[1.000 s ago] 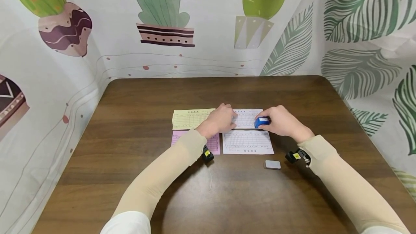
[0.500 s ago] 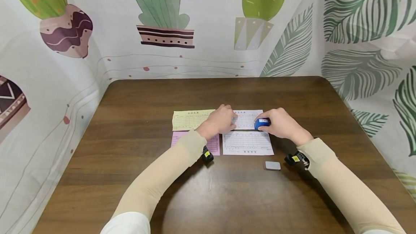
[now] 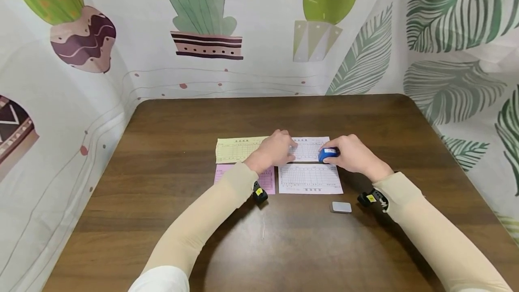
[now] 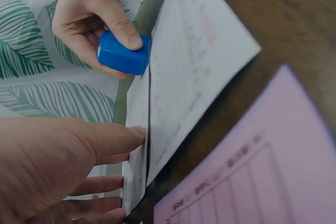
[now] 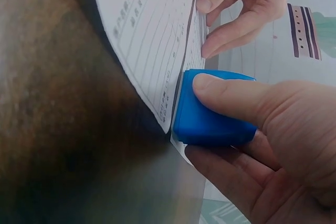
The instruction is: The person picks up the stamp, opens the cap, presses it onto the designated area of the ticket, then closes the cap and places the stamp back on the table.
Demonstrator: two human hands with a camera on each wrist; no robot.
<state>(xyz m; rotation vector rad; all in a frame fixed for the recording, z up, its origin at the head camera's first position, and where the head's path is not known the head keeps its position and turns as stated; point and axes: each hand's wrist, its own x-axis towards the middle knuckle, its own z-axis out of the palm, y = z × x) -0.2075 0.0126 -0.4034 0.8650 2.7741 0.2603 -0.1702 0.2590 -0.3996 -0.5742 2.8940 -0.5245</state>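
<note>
My right hand grips a blue stamp between thumb and fingers. In the right wrist view the stamp stands with its base on the right end of the upper white form. My left hand rests on that form's left part. Its fingers are extended, with fingertips touching the paper, as the left wrist view shows for the hand. Directly below lies a second white printed form. A yellow form and a pink form lie to the left, partly covered by my left hand and forearm.
A small grey-white rectangular block lies on the brown wooden table, below the lower white form and left of my right wrist. A patterned cloth with cacti and leaves hangs behind the table's far edge.
Both hands stay practically where they were, the right one holding the stamp at the form's right end. The camera view shifts very slightly.
</note>
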